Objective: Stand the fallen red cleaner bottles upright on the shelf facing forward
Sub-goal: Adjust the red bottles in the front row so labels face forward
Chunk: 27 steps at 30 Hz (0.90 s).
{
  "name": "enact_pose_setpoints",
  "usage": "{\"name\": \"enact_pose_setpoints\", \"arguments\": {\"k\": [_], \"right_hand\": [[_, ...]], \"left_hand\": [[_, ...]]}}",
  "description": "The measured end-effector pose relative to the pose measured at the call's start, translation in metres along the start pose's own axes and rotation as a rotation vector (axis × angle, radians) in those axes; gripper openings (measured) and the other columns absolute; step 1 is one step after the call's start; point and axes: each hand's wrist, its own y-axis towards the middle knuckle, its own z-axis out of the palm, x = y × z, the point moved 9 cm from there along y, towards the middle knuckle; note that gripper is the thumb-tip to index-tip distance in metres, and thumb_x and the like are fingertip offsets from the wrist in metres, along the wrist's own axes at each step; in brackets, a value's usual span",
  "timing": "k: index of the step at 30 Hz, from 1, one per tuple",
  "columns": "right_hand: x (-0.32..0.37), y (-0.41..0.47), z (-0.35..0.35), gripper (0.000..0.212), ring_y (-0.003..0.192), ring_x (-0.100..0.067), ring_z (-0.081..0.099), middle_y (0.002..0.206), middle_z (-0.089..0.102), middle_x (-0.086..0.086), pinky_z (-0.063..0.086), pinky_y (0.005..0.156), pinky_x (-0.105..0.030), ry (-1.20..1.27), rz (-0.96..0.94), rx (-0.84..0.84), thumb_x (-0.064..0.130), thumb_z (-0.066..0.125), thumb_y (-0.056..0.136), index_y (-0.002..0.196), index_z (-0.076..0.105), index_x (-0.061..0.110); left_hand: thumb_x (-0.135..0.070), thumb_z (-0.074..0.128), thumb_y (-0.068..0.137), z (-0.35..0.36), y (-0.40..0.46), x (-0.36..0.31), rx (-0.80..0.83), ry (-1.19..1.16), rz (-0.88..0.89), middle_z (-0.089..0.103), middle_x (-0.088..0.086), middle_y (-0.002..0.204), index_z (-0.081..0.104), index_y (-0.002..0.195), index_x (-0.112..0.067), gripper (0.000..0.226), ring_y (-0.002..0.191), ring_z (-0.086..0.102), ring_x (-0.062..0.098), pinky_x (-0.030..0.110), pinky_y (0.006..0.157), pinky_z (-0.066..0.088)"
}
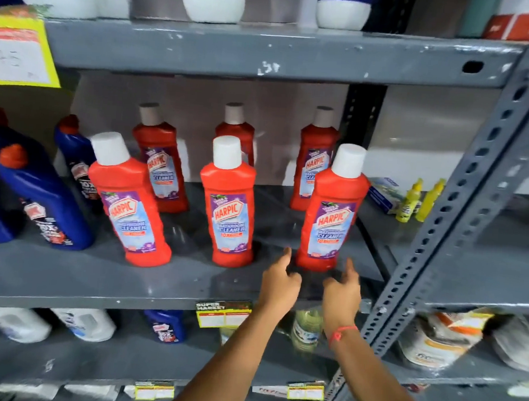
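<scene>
Bottles (333, 211) all stand upright on the shelf (95, 276), labels forward. Left hand (279, 282) and right hand (341, 288), grips wide and empty, flank the rightmost base; a nudge could topple it.

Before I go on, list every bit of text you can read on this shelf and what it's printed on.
"HARPIC", "BATHROOM CLEANER", "10X": front red bottle, same on its two front neighbours.
"HARPIC", "CLEANER": back-left red bottle.
"HARPIC": back-right red bottle.
"10X": blue bottle; rest blurred.
"SUPER MARKET": shelf-edge tag; its prices unreadable.
Yellow sign: too blurred.
</scene>
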Motion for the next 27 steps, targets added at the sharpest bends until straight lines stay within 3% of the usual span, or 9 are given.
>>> {"name": "enact_pose_setpoints", "arguments": {"k": [3, 6, 9, 13, 23, 27], "right_hand": [[0.009, 0.008, 0.017, 0.068, 0.087, -0.024, 0.056, 0.103, 0.061, -0.007, 0.048, 0.085, -0.040, -0.038, -0.023, 0.181, -0.012, 0.039, 0.074, 0.135, 0.041, 0.018], [0.008, 0.015, 0.017, 0.069, 0.090, -0.023, 0.057, 0.101, 0.063, -0.007, 0.048, 0.085, -0.034, -0.043, -0.056, 0.199, -0.013, 0.037, 0.071, 0.130, 0.046, 0.020], [0.003, 0.021, 0.015, 0.070, 0.095, -0.021, 0.056, 0.105, 0.061, -0.004, 0.046, 0.089, -0.030, -0.021, -0.040, 0.198, -0.013, 0.037, 0.072, 0.132, 0.044, 0.020], [0.001, 0.031, 0.007, 0.070, 0.089, -0.021, 0.055, 0.103, 0.061, -0.005, 0.044, 0.082, -0.029, -0.013, -0.050, 0.153, -0.013, 0.037, 0.072, 0.134, 0.043, 0.019], [-0.005, 0.044, 0.001, 0.070, 0.091, -0.018, 0.053, 0.106, 0.058, -0.004, 0.043, 0.080, -0.027, 0.031, -0.005, 0.148, -0.014, 0.039, 0.074, 0.138, 0.038, 0.016], [-0.006, 0.045, 0.006, 0.071, 0.096, -0.016, 0.053, 0.108, 0.056, -0.001, 0.044, 0.085, -0.027, 0.055, 0.002, 0.201, -0.016, 0.038, 0.074, 0.137, 0.038, 0.018]], "left_hand": [[-0.002, 0.043, 0.077, 0.012, 0.007, -0.005, 0.036, 0.038, -0.013, 0.054, 0.011, 0.133, 0.037, 0.134, -0.020, 0.060, 0.119, 0.051, 0.024, 0.026, 0.093, 0.041], [-0.002, 0.042, 0.073, 0.018, 0.008, -0.006, 0.010, 0.067, -0.002, 0.063, 0.011, 0.121, 0.044, 0.129, -0.023, 0.060, 0.109, 0.057, 0.028, 0.030, 0.089, 0.045], [-0.001, 0.042, 0.072, 0.021, 0.008, -0.008, 0.004, 0.063, 0.008, 0.065, 0.011, 0.116, 0.044, 0.129, -0.023, 0.061, 0.104, 0.058, 0.028, 0.027, 0.082, 0.045], [0.000, 0.042, 0.071, 0.031, 0.009, -0.016, 0.020, 0.064, 0.034, 0.066, 0.010, 0.115, 0.045, 0.128, -0.021, 0.061, 0.102, 0.059, 0.025, 0.018, 0.075, 0.039], [-0.003, 0.041, 0.074, 0.040, 0.006, -0.017, 0.035, 0.063, 0.010, 0.064, 0.011, 0.118, 0.040, 0.132, -0.024, 0.062, 0.102, 0.058, 0.023, 0.020, 0.078, 0.043], [-0.003, 0.041, 0.074, 0.036, 0.006, -0.018, 0.021, 0.058, 0.012, 0.066, 0.009, 0.112, 0.038, 0.133, -0.024, 0.063, 0.086, 0.056, 0.017, 0.014, 0.067, 0.037]]}}
